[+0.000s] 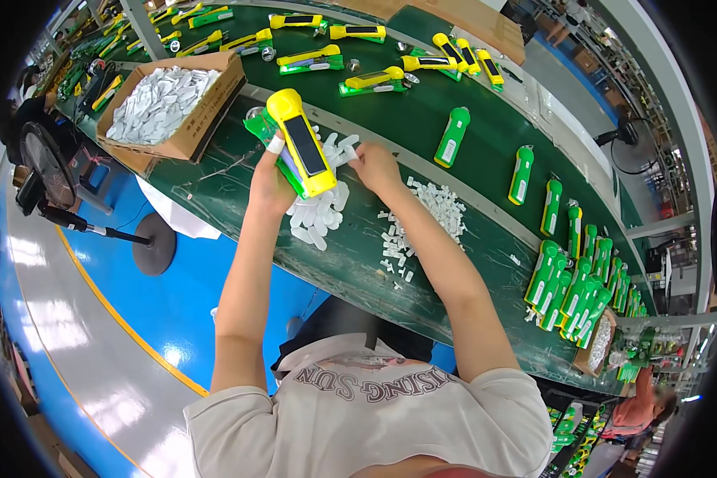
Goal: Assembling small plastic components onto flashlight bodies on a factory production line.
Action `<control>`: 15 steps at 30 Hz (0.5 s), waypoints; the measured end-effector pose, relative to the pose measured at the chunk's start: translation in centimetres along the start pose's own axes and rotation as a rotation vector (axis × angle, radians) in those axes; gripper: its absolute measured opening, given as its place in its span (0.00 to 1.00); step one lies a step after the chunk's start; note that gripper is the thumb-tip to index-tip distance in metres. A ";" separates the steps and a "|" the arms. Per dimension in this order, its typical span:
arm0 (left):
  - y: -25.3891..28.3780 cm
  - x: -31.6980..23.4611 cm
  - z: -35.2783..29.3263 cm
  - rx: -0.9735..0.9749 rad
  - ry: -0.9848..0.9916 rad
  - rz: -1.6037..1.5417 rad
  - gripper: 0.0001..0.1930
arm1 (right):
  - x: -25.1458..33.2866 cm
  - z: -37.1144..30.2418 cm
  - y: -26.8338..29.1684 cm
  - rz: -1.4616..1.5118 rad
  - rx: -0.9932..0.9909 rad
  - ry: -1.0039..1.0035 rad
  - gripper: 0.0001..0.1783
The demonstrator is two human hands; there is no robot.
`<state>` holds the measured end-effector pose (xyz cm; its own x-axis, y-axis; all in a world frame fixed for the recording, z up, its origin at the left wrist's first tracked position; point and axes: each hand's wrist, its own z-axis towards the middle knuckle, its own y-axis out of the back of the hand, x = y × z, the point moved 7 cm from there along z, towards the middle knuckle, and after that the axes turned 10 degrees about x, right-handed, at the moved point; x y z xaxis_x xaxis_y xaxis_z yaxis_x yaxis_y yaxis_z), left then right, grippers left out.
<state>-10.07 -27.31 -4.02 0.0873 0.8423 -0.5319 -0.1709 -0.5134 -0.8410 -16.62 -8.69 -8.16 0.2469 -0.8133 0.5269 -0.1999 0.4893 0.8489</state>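
My left hand [272,187] is closed around a flashlight body [307,147], whose yellow half has a dark panel on its face. Part of the green half shows beneath, with a round lamp end at its far left. A white wrap covers one finger or the thumb of that hand. To the right, my right hand [377,169] pinches a small white plastic strip [352,152] beside the flashlight. Below and behind the flashlight lies a loose pile of oval white plastic pieces [319,219], partly hidden by it. Right of them spreads a heap of smaller white parts [434,209], partly behind my right forearm.
A cardboard box [209,119] full of white pieces stands at the left. Several yellow-and-green flashlights [311,57] lie along the far belt. Green flashlights [573,295] crowd the right end of the green bench [319,275]. A black fan [44,163] stands left.
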 end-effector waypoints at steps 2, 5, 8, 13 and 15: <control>-1.0 0.5 -0.8 0.045 0.011 -0.037 0.24 | -0.7 -0.5 0.4 0.066 -0.008 0.060 0.11; -2.8 1.7 -2.2 0.145 0.046 -0.246 0.31 | 0.0 -2.5 3.8 0.317 0.020 0.172 0.11; -5.8 4.3 -2.5 0.177 0.052 -0.267 0.35 | 4.0 -6.6 11.1 0.672 0.038 0.292 0.09; -11.1 6.8 -3.5 0.323 0.075 -0.038 0.37 | 13.0 -12.3 15.4 0.485 0.117 0.370 0.15; -12.0 7.4 -3.7 0.415 0.082 -0.060 0.37 | 12.4 -12.6 15.5 0.398 0.122 0.374 0.14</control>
<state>-3.77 -15.53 1.74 0.1844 0.8441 -0.5035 -0.5419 -0.3400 -0.7686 -4.66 -7.23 12.08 0.4454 -0.3954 0.8033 -0.4494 0.6773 0.5825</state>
